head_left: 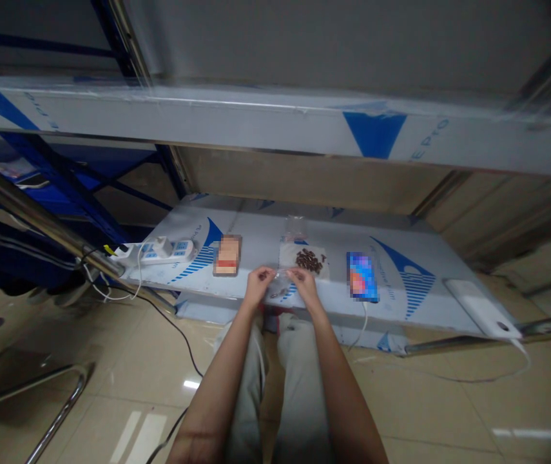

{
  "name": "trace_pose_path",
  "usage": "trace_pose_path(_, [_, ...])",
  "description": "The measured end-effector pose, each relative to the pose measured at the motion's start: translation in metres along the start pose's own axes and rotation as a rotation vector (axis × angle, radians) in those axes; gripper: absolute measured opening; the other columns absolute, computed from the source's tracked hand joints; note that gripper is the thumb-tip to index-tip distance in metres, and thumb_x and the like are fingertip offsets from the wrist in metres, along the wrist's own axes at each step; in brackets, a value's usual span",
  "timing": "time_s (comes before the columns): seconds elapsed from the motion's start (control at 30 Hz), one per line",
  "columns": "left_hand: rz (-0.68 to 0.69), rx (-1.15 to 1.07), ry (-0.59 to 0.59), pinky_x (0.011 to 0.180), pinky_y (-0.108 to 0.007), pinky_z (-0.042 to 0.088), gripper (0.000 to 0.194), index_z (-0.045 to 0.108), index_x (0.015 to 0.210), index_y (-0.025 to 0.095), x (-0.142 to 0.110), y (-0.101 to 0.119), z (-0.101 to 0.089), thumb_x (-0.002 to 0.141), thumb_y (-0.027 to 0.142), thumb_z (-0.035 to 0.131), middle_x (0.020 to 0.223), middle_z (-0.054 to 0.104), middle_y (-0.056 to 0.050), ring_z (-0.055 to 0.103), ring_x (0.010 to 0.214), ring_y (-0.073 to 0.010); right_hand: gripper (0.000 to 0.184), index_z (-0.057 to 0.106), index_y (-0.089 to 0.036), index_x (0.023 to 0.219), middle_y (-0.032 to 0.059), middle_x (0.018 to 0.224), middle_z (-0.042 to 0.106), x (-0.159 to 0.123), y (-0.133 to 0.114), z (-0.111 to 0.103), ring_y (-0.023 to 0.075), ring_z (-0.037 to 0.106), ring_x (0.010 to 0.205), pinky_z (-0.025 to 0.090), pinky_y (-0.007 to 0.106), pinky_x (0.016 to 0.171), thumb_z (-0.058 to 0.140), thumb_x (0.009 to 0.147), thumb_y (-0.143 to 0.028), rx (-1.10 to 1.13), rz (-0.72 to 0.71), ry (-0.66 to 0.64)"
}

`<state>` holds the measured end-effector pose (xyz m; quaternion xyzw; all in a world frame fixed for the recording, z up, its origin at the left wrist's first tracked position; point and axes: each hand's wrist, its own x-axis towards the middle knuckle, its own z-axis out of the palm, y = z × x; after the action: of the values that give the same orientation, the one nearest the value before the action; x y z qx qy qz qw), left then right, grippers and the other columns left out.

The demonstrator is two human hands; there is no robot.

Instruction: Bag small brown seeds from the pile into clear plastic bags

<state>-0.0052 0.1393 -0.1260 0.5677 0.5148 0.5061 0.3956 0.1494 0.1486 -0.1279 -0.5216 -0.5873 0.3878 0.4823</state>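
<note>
Near the front edge of the shelf, my left hand (258,285) and my right hand (305,285) are closed in pinches, facing each other. Between them they hold a small clear plastic bag (281,281) by its two upper sides. A few dark bits appear to be in its lower part, too small to name. Just beyond my right hand lies a loose pile of small dark brown pieces (309,260) on a white sheet (287,256). Another clear plastic bag (296,227) lies flat behind the sheet.
A phone with a blurred screen (227,256) lies left of my hands, and a cabled phone (362,277) lies right. A power strip (166,251) sits at the shelf's left end, a white device (481,307) at the right. An upper shelf edge (275,119) crosses above.
</note>
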Motion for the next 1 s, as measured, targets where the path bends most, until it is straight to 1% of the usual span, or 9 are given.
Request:
trace_pose_path(0.1, [-0.015, -0.025, 0.036, 0.062, -0.022, 0.039, 0.026, 0.064, 0.073, 0.012, 0.0, 0.0, -0.004, 0.069, 0.036, 0.055, 0.07, 0.063, -0.004, 0.054, 0.066, -0.0126, 0.024, 0.063, -0.015, 0.076, 0.0069, 0.078, 0.067, -0.002, -0.002, 0.0, 0.018, 0.06, 0.074, 0.045, 0.028, 0.068, 0.058, 0.065, -0.036, 0.166, 0.041, -0.03])
trace_pose_path(0.23, [-0.048, -0.044, 0.046, 0.061, -0.023, 0.039, 0.027, 0.065, 0.074, 0.012, 0.0, 0.0, -0.005, 0.067, 0.037, 0.058, 0.069, 0.064, -0.004, 0.054, 0.064, -0.0128, 0.025, 0.065, -0.014, 0.076, 0.0073, 0.075, 0.067, -0.004, -0.005, -0.002, 0.0184, 0.061, 0.07, 0.046, 0.027, 0.06, 0.058, 0.065, -0.036, 0.199, 0.098, -0.028])
trace_pose_path(0.37, [-0.05, -0.037, 0.065, 0.059, -0.022, 0.038, 0.026, 0.065, 0.073, 0.012, 0.0, 0.0, -0.005, 0.066, 0.037, 0.059, 0.067, 0.063, -0.004, 0.053, 0.063, -0.0124, 0.027, 0.065, -0.014, 0.076, 0.0072, 0.073, 0.067, -0.005, -0.006, -0.002, 0.0187, 0.06, 0.067, 0.045, 0.025, 0.053, 0.058, 0.066, -0.038, 0.172, 0.087, -0.001])
trace_pose_path(0.53, [-0.013, -0.004, 0.078, 0.057, -0.021, 0.035, 0.022, 0.063, 0.069, 0.013, 0.0, 0.002, -0.002, 0.068, 0.034, 0.058, 0.061, 0.059, -0.001, 0.049, 0.059, -0.011, 0.025, 0.065, -0.014, 0.072, 0.0072, 0.07, 0.067, -0.006, -0.009, -0.002, 0.0183, 0.06, 0.065, 0.045, 0.025, 0.054, 0.059, 0.065, -0.037, 0.119, 0.075, 0.061])
trace_pose_path(0.67, [0.005, -0.015, 0.069, 0.057, -0.02, 0.034, 0.022, 0.062, 0.073, 0.013, -0.001, 0.0, 0.0, 0.071, 0.034, 0.054, 0.064, 0.058, 0.0, 0.048, 0.061, -0.0105, 0.025, 0.064, -0.015, 0.075, 0.007, 0.075, 0.066, -0.004, -0.008, 0.0, 0.0174, 0.059, 0.067, 0.044, 0.025, 0.056, 0.057, 0.066, -0.038, 0.136, 0.069, 0.018])
trace_pose_path(0.77, [0.003, -0.018, 0.055, 0.057, -0.02, 0.034, 0.022, 0.062, 0.074, 0.014, -0.001, -0.001, -0.001, 0.071, 0.033, 0.053, 0.067, 0.059, -0.001, 0.049, 0.062, -0.0107, 0.026, 0.064, -0.015, 0.075, 0.0063, 0.077, 0.066, -0.003, -0.006, 0.003, 0.0165, 0.058, 0.068, 0.043, 0.024, 0.058, 0.059, 0.064, -0.038, 0.074, 0.047, -0.005])
trace_pose_path(0.83, [0.008, -0.016, 0.039, 0.057, -0.02, 0.035, 0.021, 0.062, 0.075, 0.014, -0.001, 0.001, -0.002, 0.071, 0.033, 0.053, 0.068, 0.059, -0.001, 0.049, 0.063, -0.0109, 0.027, 0.065, -0.015, 0.073, 0.0054, 0.073, 0.066, -0.003, -0.006, 0.003, 0.0158, 0.056, 0.065, 0.042, 0.025, 0.058, 0.061, 0.062, -0.039, -0.001, 0.033, -0.012])
trace_pose_path(0.93, [0.026, 0.008, 0.007, 0.059, -0.021, 0.036, 0.022, 0.063, 0.075, 0.014, 0.0, 0.007, -0.006, 0.069, 0.035, 0.056, 0.07, 0.06, -0.002, 0.049, 0.064, -0.0113, 0.028, 0.067, -0.015, 0.073, 0.0044, 0.069, 0.065, -0.003, -0.008, 0.001, 0.0141, 0.053, 0.058, 0.04, 0.024, 0.054, 0.06, 0.062, -0.04, -0.069, 0.018, -0.026])
trace_pose_path(1.0, [0.055, 0.05, -0.04, 0.06, -0.021, 0.037, 0.023, 0.064, 0.075, 0.014, 0.002, 0.014, -0.01, 0.066, 0.035, 0.059, 0.071, 0.061, -0.003, 0.049, 0.064, -0.0118, 0.029, 0.067, -0.015, 0.075, 0.0041, 0.069, 0.065, -0.004, -0.009, -0.002, 0.0125, 0.05, 0.054, 0.038, 0.023, 0.051, 0.059, 0.063, -0.041, -0.083, 0.013, -0.028])
